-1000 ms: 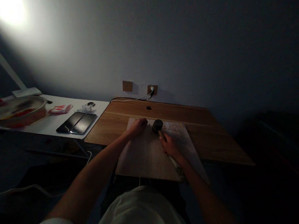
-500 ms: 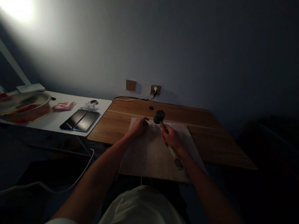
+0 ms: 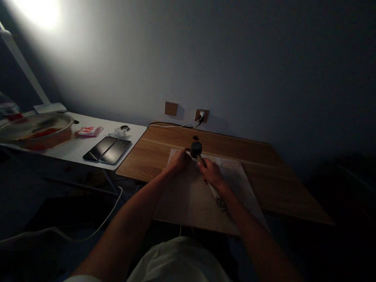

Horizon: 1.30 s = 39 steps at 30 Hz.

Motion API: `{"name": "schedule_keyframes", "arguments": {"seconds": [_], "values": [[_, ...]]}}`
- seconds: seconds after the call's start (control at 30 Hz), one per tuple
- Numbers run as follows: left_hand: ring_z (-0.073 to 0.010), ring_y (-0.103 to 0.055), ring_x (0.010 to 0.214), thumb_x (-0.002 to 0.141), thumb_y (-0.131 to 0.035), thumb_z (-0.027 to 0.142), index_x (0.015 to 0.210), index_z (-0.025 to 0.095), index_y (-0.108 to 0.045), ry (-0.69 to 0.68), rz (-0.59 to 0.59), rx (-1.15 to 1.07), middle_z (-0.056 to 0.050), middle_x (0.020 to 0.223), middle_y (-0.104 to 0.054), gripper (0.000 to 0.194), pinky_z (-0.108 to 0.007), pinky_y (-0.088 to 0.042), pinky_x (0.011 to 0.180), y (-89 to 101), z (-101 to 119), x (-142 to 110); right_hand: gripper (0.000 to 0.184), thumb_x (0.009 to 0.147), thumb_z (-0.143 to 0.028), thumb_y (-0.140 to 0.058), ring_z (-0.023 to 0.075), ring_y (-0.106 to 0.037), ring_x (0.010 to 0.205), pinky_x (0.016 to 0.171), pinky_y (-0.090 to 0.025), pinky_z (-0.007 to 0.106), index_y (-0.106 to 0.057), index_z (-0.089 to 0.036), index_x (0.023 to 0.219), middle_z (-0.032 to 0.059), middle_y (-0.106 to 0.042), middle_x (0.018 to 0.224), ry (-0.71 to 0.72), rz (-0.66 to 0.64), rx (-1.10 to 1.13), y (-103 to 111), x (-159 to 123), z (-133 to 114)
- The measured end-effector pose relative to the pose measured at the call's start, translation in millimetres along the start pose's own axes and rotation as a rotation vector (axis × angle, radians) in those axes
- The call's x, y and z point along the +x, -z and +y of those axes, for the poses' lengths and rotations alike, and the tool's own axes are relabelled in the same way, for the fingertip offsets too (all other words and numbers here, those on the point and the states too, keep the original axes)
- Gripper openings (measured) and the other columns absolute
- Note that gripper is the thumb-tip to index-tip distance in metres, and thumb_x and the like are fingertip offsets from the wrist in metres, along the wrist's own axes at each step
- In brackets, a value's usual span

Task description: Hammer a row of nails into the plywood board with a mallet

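Note:
My right hand is wrapped around the handle of a mallet with a dark, round head. The handle slants back toward me beneath my wrist. Close to the mallet head, on its left, my left hand rests at the far part of a pale board, fingers bent and drawn together. Whatever may be between those fingertips is too small and dark to make out. The board lies flat on a brown wooden table.
Left of the wooden table stands a white table with two phones, a red-and-white packet, a large round container, a bottle and a lamp. A cable runs to a wall socket.
The mallet head has shifted left, closer to my left hand's fingertips. My view has turned slightly left, so the surroundings sit further right in the picture.

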<state>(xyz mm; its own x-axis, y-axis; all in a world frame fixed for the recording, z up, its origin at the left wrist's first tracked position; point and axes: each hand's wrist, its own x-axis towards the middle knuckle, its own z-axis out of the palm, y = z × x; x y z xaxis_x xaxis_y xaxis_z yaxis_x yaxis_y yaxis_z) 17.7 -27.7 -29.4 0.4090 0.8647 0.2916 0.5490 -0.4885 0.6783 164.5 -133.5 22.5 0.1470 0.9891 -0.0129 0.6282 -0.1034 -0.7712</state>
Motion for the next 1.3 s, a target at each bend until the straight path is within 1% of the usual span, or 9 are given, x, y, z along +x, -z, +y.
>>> {"name": "schedule_keyframes", "arguments": {"seconds": [0.17, 0.27, 0.37, 0.53, 0.7, 0.83, 0.97, 1.07, 1.3], "values": [[-0.0167, -0.070, 0.084, 0.079, -0.059, 0.009, 0.116, 0.019, -0.061, 0.032, -0.028, 0.034, -0.002, 0.088, -0.074, 0.038, -0.022, -0.050, 0.071, -0.5, 2, 3, 0.017, 0.092, -0.033, -0.046, 0.0076, -0.048, 0.034, 0.033, -0.036, 0.018, -0.056, -0.019, 0.088, -0.0062, -0.051, 0.058, -0.010, -0.027, 0.014, 4, -2, 1], [-0.0181, -0.066, 0.093, 0.077, -0.064, 0.014, 0.115, 0.018, -0.060, -0.043, -0.002, 0.110, -0.005, 0.103, -0.069, 0.039, -0.026, -0.051, 0.079, 3.7, 3, 0, 0.018, 0.092, -0.035, -0.045, 0.0080, -0.048, 0.035, 0.033, -0.037, 0.018, -0.055, -0.019, 0.089, -0.0062, -0.051, 0.059, -0.006, -0.034, 0.030, 13, -10, 10], [-0.0216, -0.059, 0.105, 0.080, -0.064, 0.019, 0.114, 0.018, -0.061, -0.283, 0.017, 0.273, -0.010, 0.117, -0.059, 0.034, -0.032, -0.048, 0.091, 11.6, 6, -9, 0.020, 0.091, -0.038, -0.045, 0.0079, -0.047, 0.035, 0.032, -0.035, 0.018, -0.054, -0.020, 0.091, -0.0069, -0.050, 0.058, -0.021, -0.041, 0.041, 24, -22, 26], [-0.0215, -0.054, 0.109, 0.093, -0.052, 0.016, 0.115, 0.024, -0.064, -0.803, -0.277, 0.466, -0.012, 0.118, -0.061, 0.026, -0.033, -0.041, 0.096, 16.8, 24, -22, 0.021, 0.089, -0.040, -0.047, 0.0090, -0.046, 0.033, 0.030, -0.033, 0.019, -0.054, -0.021, 0.089, -0.0073, -0.050, 0.055, -0.040, -0.055, 0.044, 34, -36, 48], [-0.0193, -0.059, 0.093, 0.094, -0.052, 0.016, 0.106, 0.027, -0.069, -0.875, -0.330, 0.506, -0.008, 0.094, -0.069, 0.023, -0.031, -0.043, 0.088, 12.9, 39, -19, 0.024, 0.087, -0.041, -0.050, 0.0125, -0.047, 0.032, 0.031, -0.034, 0.021, -0.057, -0.020, 0.094, -0.0077, -0.046, 0.046, -0.056, -0.034, 0.032, 29, -37, 53], [-0.0193, -0.061, 0.095, 0.091, -0.054, 0.015, 0.100, 0.024, -0.071, -0.751, -0.246, 0.455, -0.007, 0.096, -0.071, 0.021, -0.032, -0.043, 0.091, 21.4, 35, -17, 0.026, 0.087, -0.044, -0.051, 0.0119, -0.047, 0.033, 0.031, -0.034, 0.022, -0.057, -0.019, 0.093, -0.0066, -0.048, 0.049, -0.054, -0.026, 0.062, 23, -39, 54], [-0.0174, -0.065, 0.088, 0.085, -0.056, 0.014, 0.098, 0.019, -0.070, -0.279, 0.016, 0.246, -0.006, 0.094, -0.072, 0.020, -0.028, -0.048, 0.085, 28.7, 12, -8, 0.031, 0.086, -0.050, -0.048, 0.0090, -0.045, 0.034, 0.032, -0.035, 0.021, -0.054, -0.020, 0.090, -0.0066, -0.049, 0.056, -0.041, -0.058, 0.131, 17, -42, 57], [-0.0158, -0.066, 0.081, 0.080, -0.058, 0.014, 0.096, 0.017, -0.071, -0.015, 0.110, 0.083, -0.004, 0.088, -0.073, 0.021, -0.024, -0.050, 0.077, 25.3, -8, 0, 0.033, 0.085, -0.053, -0.046, 0.0077, -0.043, 0.034, 0.031, -0.033, 0.020, -0.051, -0.021, 0.090, -0.0081, -0.047, 0.059, -0.043, -0.078, 0.172, 15, -43, 60], [-0.0147, -0.066, 0.075, 0.077, -0.060, 0.014, 0.102, 0.018, -0.071, 0.006, 0.053, -0.024, -0.004, 0.088, -0.075, 0.027, -0.023, -0.052, 0.072, 17.7, -22, -6, 0.037, 0.083, -0.057, -0.047, 0.0069, -0.041, 0.033, 0.030, -0.031, 0.019, -0.051, -0.021, 0.091, -0.0100, -0.046, 0.059, -0.087, -0.088, 0.233, 14, -41, 63]]}}
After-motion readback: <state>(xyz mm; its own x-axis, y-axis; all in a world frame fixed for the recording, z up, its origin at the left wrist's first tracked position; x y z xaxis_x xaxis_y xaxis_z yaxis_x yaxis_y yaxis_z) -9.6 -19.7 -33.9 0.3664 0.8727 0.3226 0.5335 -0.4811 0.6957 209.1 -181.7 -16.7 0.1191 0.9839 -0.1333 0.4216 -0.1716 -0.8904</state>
